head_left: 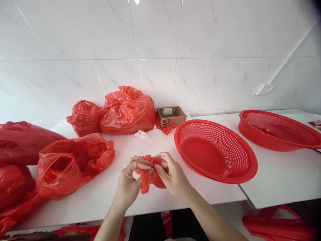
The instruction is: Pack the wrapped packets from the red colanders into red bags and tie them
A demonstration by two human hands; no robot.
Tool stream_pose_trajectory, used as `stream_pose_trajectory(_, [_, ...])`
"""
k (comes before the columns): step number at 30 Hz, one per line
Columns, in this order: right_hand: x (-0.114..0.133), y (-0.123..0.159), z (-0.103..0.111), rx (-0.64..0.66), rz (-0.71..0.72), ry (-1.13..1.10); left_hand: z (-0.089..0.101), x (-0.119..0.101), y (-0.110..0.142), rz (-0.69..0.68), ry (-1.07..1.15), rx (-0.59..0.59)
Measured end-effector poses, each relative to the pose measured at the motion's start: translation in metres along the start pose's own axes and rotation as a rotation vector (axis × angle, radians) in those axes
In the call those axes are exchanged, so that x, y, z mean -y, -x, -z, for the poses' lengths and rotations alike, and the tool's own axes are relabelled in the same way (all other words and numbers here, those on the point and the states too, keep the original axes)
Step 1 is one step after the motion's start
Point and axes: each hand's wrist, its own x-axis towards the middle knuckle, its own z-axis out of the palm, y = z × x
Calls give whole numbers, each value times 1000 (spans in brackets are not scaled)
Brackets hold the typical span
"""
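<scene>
Between my two hands is a small red plastic bag point(157, 179), bunched at its top, with a twisted end hanging down on the left. The fingers of my left hand point(130, 182) pinch the gathered plastic from the left. My right hand point(173, 174) grips the same bag from the right, thumb and forefinger at the bunched part. What the bag contains is hidden. Just right of my hands stands a red perforated basket point(203, 152), its flat bottom showing. A larger open red bag point(72, 167) lies to the left with crumpled red plastic in it.
Full red bags point(129, 112) stand against the tiled wall, beside a small cardboard box point(172, 117). A crumpled white tissue point(142, 135) lies before them. More red bags point(15, 184) fill the left side. Another red basket point(281, 129) with small items sits far right.
</scene>
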Motion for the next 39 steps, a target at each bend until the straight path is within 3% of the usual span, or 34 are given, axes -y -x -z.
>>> stream_pose_trajectory(4, [-3, -6, 7, -84, 110, 109, 4, 8, 3, -202, -264, 50])
stream_pose_trajectory(8, [-9, -9, 1, -56, 103, -39, -1, 10, 3, -315, -346, 96])
stream_pose_trajectory(14, [-12, 5, -22, 6, 78, -168, -11, 21, 8, -355, -362, -225])
stream_pose_trajectory(17, [-9, 6, -20, 109, 50, -284, -9, 16, 8, -348, -354, -271])
stream_pose_trajectory(22, [-6, -8, -1, 27, -16, -312, -6, 2, 5, -384, -431, -153])
stream_pose_trajectory(29, [-5, -10, 8, 99, -36, -216, 6, -2, 4, -399, -405, 47])
stream_pose_trajectory(32, [-5, -5, 5, 65, 10, -97, 14, 1, 4, -356, -361, 85])
stream_pose_trajectory(34, [-7, -2, 1, 56, 64, 45, 17, 5, 5, -256, -312, -20])
stream_pose_trajectory(37, [-12, 1, -4, 60, 109, 191, 19, 10, 6, 4, -197, -247])
stream_pose_trajectory(39, [-14, 2, -4, 46, 115, 205, 20, 10, 6, 132, -155, -281])
